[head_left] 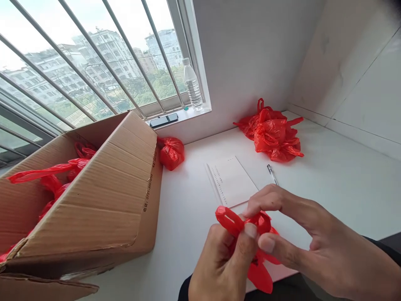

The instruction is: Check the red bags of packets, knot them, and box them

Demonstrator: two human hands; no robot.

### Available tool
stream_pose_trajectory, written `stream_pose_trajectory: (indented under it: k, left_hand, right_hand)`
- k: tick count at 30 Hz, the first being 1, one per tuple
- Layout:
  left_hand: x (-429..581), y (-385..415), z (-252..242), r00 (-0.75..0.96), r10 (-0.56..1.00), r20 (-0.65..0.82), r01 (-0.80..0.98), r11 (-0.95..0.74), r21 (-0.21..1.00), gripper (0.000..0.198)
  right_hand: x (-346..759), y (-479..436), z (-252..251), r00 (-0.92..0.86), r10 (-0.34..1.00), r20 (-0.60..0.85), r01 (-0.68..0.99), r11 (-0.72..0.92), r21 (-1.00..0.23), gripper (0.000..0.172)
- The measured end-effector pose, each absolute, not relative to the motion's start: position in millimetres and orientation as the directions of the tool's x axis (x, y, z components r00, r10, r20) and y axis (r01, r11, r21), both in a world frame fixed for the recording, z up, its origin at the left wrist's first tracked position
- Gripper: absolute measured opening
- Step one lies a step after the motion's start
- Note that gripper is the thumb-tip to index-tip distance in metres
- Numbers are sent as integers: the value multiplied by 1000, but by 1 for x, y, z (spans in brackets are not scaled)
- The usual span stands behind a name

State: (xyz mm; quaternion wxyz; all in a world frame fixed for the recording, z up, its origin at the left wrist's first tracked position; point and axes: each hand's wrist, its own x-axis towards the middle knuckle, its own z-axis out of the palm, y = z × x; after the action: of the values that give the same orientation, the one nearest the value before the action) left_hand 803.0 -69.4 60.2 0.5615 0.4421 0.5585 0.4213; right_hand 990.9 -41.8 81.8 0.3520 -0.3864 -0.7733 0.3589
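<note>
A red plastic bag is in front of me, near the table's front edge. My left hand is closed around its gathered top, the thumb pressing on the twisted plastic. One handle loop sticks up to the left of that thumb. My right hand reaches in from the right, with its fingers curled around another loop of the bag and its thumb beside it. The fingertips behind the plastic are partly hidden. Past the hands lie an open notebook with handwriting and a pen.
An open cardboard box with red bags inside stands at the left. A tied red bag sits beside it. A pile of red bags lies by the wall. The windowsill holds a water bottle and a phone.
</note>
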Motion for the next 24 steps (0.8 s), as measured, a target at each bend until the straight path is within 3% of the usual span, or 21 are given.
stream_pose_trajectory:
  k: [6,9,12,14,16,20,24]
  left_hand:
    - [790,-47,54,284,948,-144,-210,208,955,33]
    - [784,-43,54,406,910,-85,-135,152,979,25]
    - [780,-43,52,456,882,120,-29,-120,992,13]
    - [779,-43,47,443,856,266,64,-326,943,9]
    - [780,-45,40,368,855,366,185,-453,872,19]
    - [787,-50,20,109,831,545,360,-544,758,17]
    - [788,-52,3,105,783,614,450,-588,672,30]
  right_hand:
    - [995,-48,74,-431,852,297,319,451,-834,17]
    - [993,-46,70,-451,851,271,329,440,-835,20]
    - [987,-35,63,-472,855,215,315,391,-865,32]
    - [983,-28,59,-490,863,121,302,299,-905,36]
    - [979,-23,56,-480,877,26,320,203,-925,44]
    - [973,-20,51,-542,840,-35,322,170,-931,40]
    - [971,-16,48,-603,798,-21,276,183,-944,31]
